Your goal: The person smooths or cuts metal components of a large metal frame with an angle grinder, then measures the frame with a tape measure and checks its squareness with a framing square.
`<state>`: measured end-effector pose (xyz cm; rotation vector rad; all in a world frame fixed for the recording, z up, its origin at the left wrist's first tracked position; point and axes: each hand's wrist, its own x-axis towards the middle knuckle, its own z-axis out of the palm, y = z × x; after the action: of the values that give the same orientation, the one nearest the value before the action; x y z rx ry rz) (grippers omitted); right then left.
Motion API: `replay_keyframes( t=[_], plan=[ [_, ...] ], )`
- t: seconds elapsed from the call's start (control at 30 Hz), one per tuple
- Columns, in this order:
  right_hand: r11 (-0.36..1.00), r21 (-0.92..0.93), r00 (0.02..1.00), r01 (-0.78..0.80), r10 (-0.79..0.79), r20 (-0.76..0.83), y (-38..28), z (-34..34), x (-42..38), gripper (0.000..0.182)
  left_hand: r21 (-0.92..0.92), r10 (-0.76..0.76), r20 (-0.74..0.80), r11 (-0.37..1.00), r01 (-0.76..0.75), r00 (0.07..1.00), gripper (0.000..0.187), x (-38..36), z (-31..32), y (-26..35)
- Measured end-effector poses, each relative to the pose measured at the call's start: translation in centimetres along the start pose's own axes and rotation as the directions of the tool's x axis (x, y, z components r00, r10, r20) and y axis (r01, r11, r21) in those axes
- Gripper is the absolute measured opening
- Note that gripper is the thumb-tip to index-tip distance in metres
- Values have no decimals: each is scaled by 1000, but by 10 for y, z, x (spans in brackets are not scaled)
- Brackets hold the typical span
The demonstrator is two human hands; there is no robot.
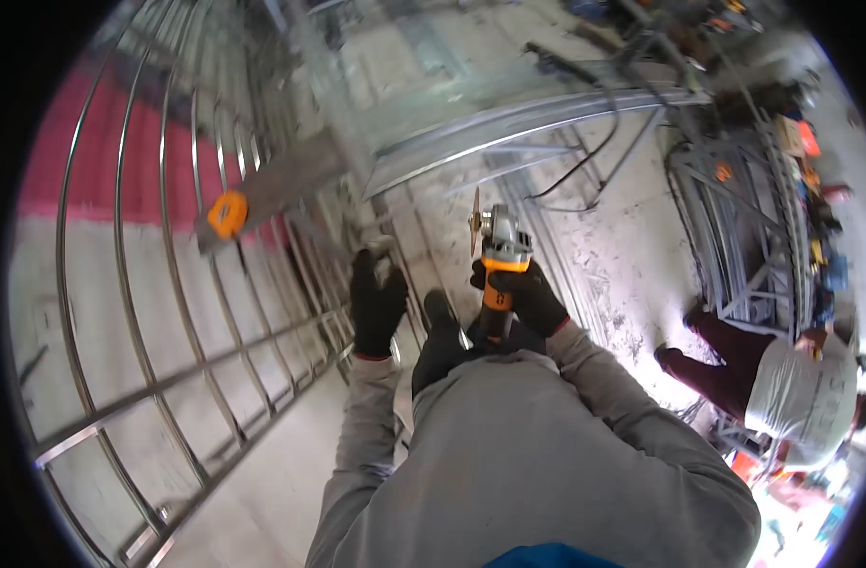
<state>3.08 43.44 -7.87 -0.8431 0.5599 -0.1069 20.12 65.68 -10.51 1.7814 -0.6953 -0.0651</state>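
My right hand (pixel 537 299), in a black glove, is wrapped round the body of an orange and grey angle grinder (pixel 505 248). The grinder is held upright in front of my waist, its thin disc (pixel 476 223) edge-on at the top left of the head. My left hand (pixel 378 303), also gloved in black, is beside the metal bar frame (pixel 305 333), with thumb and fingers apart and nothing held in them. Up and left of that hand, an orange tape measure (pixel 228 215) rests on a dark flat board (pixel 280 187) lying across the bars.
Long metal profiles (pixel 509 128) lie on a stand ahead, with a dark cable (pixel 584 163) hanging by it. A rack of metal lengths (pixel 736 213) stands to the right. Beyond my right side is another person (pixel 797 388). Pink sheeting (pixel 102 151) shows behind the bars.
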Motion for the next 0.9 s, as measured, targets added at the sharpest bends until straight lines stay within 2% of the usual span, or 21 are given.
replay_keyframes(
  t=[0.07, 0.13, 0.2, 0.27, 0.33, 0.4, 0.43, 0.5, 0.53, 0.6, 0.73, 0.8, 0.87, 0.9],
  plan=[
    [997, -56, 997, 52, -55, -46, -4, -19, -11, 45, 260, 156, 52, 951, -164, 986, 44, 66, -3, 48],
    [997, 29, 993, 67, -64, -99, 2, -42, -17, 47, 355, 391, 98, 845, -399, 915, 52, 119, 20, 39],
    [973, 78, 971, 219, -209, -115, -12, -37, -26, 47, 402, 518, 79, 765, -503, 851, 50, 159, 51, 47],
    [958, 102, 947, 269, -244, -208, -10, -40, -40, 49, 419, 424, 296, 748, -515, 856, 56, 193, 89, 48],
    [929, 170, 925, 329, -280, -257, -5, -47, -48, 48, 447, 239, 407, 789, -421, 881, 59, 210, 125, 54],
    [881, 172, 877, 441, -381, -294, -1, -56, -56, 47, 570, 167, 440, 707, -418, 882, 59, 216, 160, 44],
    [868, 180, 860, 463, -390, -329, 1, -60, -61, 46, 575, 165, 440, 703, -418, 883, 59, 222, 171, 42],
    [832, 207, 818, 515, -404, -410, 8, -68, -72, 45, 703, -105, 408, 670, -238, 907, 58, 234, 196, 37],
    [823, 217, 807, 525, -400, -435, 13, -73, -77, 45, 720, -34, 379, 638, -272, 925, 57, 233, 201, 32],
    [811, 216, 787, 544, -403, -467, 24, -86, -89, 47, 645, -28, 477, 690, -328, 878, 62, 240, 200, 21],
    [785, 256, 756, 565, -367, -542, 37, -97, -103, 46, 649, -7, 543, 638, -414, 840, 79, 245, 200, 3],
    [787, 279, 779, 550, -362, -512, 39, -102, -108, 44, 579, 144, 527, 661, -477, 838, 80, 245, 202, -21],
    [798, 280, 788, 533, -347, -509, 35, -100, -113, 42, 573, 55, 534, 710, -409, 843, 64, 241, 196, 8],
    [804, 260, 774, 535, -343, -531, 29, -97, -114, 45, 621, -4, 550, 670, -406, 835, 64, 239, 198, 22]
  ],
)
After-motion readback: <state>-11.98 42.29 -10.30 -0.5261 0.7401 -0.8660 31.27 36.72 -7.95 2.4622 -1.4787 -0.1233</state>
